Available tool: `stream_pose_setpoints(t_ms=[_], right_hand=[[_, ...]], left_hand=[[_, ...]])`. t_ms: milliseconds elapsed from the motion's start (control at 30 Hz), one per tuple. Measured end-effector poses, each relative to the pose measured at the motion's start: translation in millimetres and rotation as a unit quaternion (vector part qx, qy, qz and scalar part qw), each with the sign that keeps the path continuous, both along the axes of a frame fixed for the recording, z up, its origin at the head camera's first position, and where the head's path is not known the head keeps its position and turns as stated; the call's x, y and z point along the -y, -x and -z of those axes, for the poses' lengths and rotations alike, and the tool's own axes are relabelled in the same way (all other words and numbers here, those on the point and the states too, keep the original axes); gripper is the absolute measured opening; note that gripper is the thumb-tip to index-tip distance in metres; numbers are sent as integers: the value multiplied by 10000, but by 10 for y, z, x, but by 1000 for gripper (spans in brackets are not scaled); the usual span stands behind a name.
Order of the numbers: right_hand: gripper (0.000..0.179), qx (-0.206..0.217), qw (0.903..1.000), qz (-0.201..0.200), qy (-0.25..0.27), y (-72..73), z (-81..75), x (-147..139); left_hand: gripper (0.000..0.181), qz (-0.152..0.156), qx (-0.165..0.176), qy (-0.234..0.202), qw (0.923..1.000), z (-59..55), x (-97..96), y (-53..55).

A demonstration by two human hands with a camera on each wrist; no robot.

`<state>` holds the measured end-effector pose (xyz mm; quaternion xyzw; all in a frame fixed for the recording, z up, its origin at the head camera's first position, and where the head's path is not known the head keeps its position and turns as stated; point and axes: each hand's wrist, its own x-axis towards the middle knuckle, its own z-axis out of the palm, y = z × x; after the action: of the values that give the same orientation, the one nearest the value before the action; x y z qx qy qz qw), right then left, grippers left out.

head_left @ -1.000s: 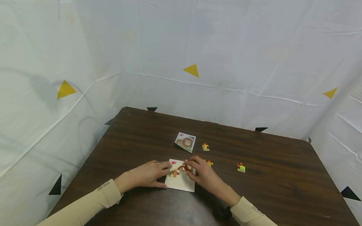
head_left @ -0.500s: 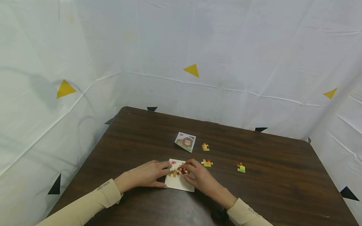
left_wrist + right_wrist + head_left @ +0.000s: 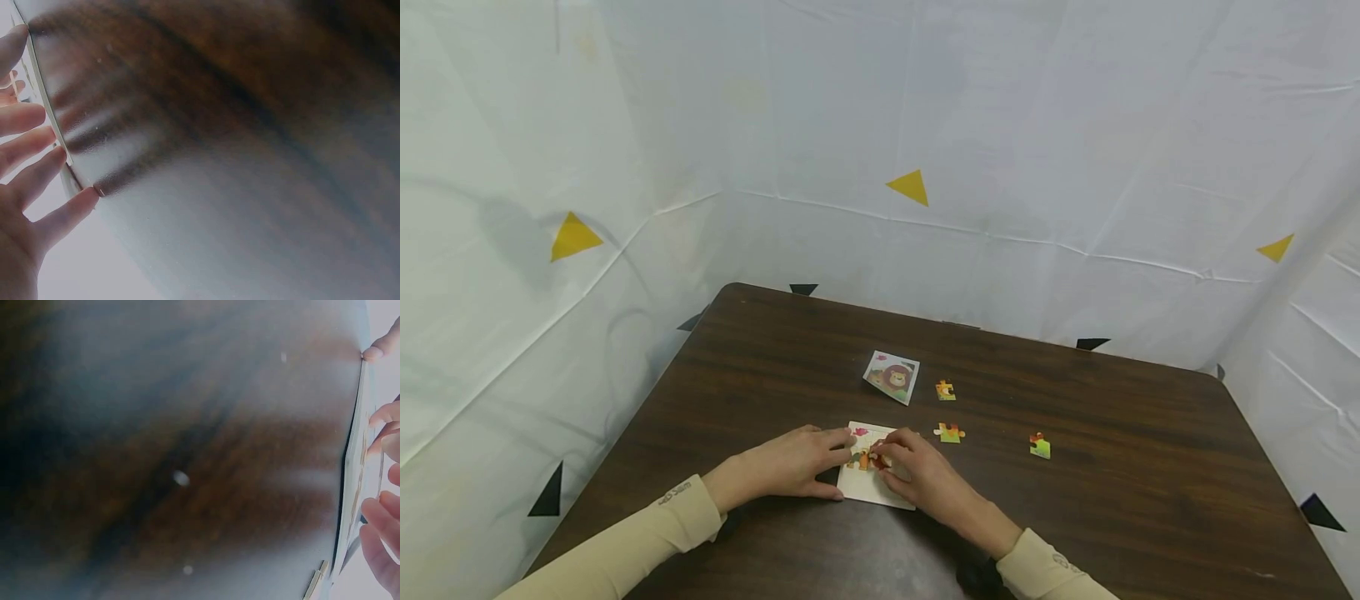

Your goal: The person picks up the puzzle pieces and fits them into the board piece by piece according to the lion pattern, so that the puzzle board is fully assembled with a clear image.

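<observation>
A square puzzle board [image 3: 868,493] lies near me on the table, with some pieces set in its upper left, among them an orange-and-green piece [image 3: 858,460]. My left hand [image 3: 793,462] rests at the board's left edge, fingers spread, thumb at its lower corner. In the left wrist view the fingers [image 3: 37,178] look extended against the edge. Over the board, my right hand [image 3: 928,481] pinches a reddish-brown puzzle piece [image 3: 881,458], partly hidden by the fingers. The right wrist view shows a thin edge of that piece beside the fingertips [image 3: 372,509], above the board.
A lion picture card [image 3: 892,377] with a lifted corner lies beyond the board. Loose puzzle pieces are to the right: a yellow one [image 3: 946,391], a green-orange one [image 3: 951,433] and a green-red one [image 3: 1040,446]. White sheeting [image 3: 985,275] stands behind the brown table [image 3: 1135,467].
My right hand has shifted left and slightly down over the board with the reddish-brown piece, uncovering the green-orange loose piece. My left hand stays in place.
</observation>
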<state>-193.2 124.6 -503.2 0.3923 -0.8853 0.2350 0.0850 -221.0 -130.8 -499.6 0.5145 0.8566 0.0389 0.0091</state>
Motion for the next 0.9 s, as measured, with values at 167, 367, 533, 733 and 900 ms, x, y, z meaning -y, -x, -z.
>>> stream_pose_setpoints(t_ms=[167, 367, 533, 733, 900], right_hand=[[30, -20, 9999, 34, -102, -5, -4, 3], [30, -204, 9995, 41, -226, -12, -4, 12], [29, -423, 9983, 87, -378, -21, 9, 18], [24, -468, 9974, 197, -508, -25, 27, 24], [22, -387, 9973, 267, -563, -41, 14, 36]], left_hand=[[54, -89, 85, 140, 9998, -8, -8, -5], [56, -105, 92, 201, 9997, -24, -8, -10], [58, -89, 90, 215, 9997, -32, -5, -6], [58, 11, -32, 79, 10000, 2, 1, 8], [57, 65, -112, 13, 9999, 17, 5, 9]])
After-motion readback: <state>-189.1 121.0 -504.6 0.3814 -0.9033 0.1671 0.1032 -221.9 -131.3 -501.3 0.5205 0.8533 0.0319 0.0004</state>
